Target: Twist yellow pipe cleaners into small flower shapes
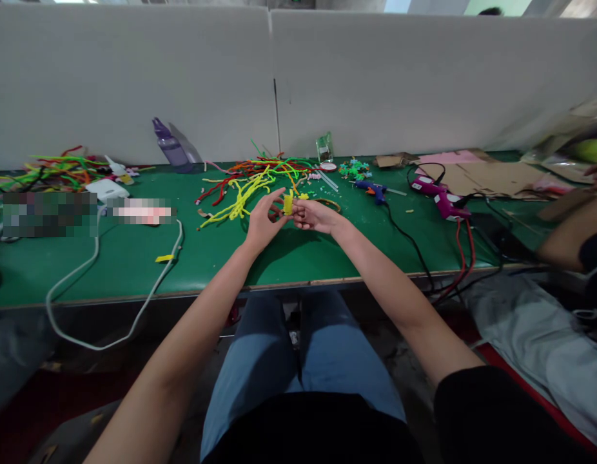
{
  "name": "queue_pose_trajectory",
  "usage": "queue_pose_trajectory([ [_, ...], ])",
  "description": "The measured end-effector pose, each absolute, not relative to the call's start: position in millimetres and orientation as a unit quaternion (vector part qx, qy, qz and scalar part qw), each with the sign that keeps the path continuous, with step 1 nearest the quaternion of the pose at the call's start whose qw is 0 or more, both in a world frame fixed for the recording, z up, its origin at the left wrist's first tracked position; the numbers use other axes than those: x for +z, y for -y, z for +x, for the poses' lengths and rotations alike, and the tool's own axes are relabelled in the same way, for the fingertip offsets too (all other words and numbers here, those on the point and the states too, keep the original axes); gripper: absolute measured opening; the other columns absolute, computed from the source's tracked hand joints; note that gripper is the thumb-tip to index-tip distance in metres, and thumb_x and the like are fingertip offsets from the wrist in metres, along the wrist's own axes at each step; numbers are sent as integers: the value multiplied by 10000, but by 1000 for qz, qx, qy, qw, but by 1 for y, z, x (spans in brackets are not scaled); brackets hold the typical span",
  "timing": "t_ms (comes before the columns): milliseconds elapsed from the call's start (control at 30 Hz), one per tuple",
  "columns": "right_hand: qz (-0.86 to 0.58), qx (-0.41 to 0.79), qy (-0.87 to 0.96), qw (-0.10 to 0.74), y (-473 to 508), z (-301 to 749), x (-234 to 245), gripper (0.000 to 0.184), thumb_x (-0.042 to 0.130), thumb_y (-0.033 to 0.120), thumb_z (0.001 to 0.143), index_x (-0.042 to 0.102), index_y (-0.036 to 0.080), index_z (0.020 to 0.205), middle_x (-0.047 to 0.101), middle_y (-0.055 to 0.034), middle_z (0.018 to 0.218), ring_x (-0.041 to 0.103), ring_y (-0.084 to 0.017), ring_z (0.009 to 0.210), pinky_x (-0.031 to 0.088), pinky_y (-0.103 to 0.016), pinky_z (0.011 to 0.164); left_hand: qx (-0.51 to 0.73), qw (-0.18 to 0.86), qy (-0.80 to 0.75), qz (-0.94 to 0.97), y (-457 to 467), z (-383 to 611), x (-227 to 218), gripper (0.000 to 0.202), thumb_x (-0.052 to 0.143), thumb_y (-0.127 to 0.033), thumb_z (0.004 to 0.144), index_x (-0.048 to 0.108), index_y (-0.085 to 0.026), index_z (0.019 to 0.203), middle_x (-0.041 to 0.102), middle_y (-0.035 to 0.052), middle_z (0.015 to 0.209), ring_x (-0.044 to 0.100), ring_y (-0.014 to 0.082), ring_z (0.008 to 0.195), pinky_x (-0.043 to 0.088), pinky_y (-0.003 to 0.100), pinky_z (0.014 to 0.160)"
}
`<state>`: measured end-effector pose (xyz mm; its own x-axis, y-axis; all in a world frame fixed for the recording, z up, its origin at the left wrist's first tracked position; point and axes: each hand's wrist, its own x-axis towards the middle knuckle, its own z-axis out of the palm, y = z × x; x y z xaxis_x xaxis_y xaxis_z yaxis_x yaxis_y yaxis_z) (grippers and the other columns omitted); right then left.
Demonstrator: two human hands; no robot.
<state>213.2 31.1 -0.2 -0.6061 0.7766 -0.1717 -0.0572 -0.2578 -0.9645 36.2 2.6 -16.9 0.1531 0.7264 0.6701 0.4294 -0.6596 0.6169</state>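
Note:
Over the green table, my left hand [264, 222] curls its thumb and fingers around a small bent piece of yellow pipe cleaner [288, 203]. My right hand [318, 216] pinches the same piece from the other side, its fingertips close to those of the left. Just beyond and left of my hands lies a loose bunch of yellow pipe cleaners [238, 201]. Red, green and orange pipe cleaners [274, 167] are heaped behind it. Small yellow flower-like bits [303, 196] show behind my right hand, partly hidden.
A blue glue gun [373, 191] and magenta devices [441, 198] with cables lie to the right, near another person's arm [567, 225]. Small teal pieces [355, 169] sit at the back. A purple bottle [173, 147] leans against the partition. A white cable [134, 322] loops over the front edge.

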Motion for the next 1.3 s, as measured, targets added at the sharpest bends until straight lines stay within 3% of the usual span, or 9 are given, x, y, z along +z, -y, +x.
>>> queue_pose_trajectory([
  [233,-344,734,513,283,-30,213,1,376,484,485,912,524,174,705,458,-5,552,457,-93,482,274,-203,367,514,115,-364,768,-2,35,-17,664,730,-127,708,509,-314,1306,574,52,1111,569,86,699,455,170,516],
  [767,-359,735,499,288,-27,212,4,359,418,387,953,496,168,678,444,16,513,430,-70,429,287,-179,357,495,72,-356,789,-3,35,-19,497,705,-119,735,568,-250,1195,570,48,1083,568,77,713,458,149,508],
  [1000,-360,739,488,292,-30,212,1,347,468,410,932,512,170,685,463,11,524,424,-69,442,293,-168,358,499,77,-354,787,-4,35,-20,618,719,-116,729,505,-297,1280,552,59,1114,570,85,723,447,150,493],
  [1300,-361,736,489,297,-31,211,-1,362,474,426,930,505,171,675,467,2,532,434,-73,446,292,-172,355,493,61,-352,793,-3,35,-19,553,707,-108,737,523,-258,1237,562,58,1121,583,92,744,461,157,506],
])
